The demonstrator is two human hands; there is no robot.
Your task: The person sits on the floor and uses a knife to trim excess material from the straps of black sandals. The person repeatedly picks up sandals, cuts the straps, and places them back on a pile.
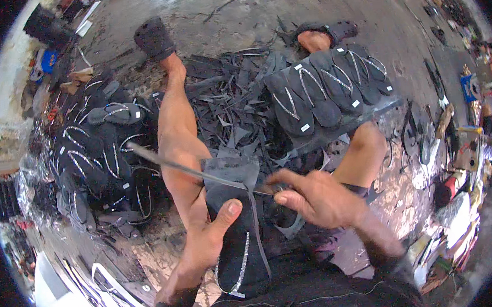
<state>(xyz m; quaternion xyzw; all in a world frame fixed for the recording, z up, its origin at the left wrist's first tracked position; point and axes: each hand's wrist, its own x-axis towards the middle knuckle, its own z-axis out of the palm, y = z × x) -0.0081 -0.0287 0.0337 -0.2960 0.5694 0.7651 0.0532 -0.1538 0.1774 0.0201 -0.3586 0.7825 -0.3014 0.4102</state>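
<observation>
Head view: the left hand [204,245] presses a black sandal [238,239] flat on the person's lap, its grip clamped on the sole's edge to steady it. The right hand [317,197] grips a long blade [184,168] laid across the toe end, where trimming offcuts [226,115] litter the floor [281,2].

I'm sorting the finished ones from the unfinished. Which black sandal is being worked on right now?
The black sandal with the sparkly strap on the person's lap, pinned by the left hand while the right hand draws a long blade across it. The others lie untouched in piles.
</observation>
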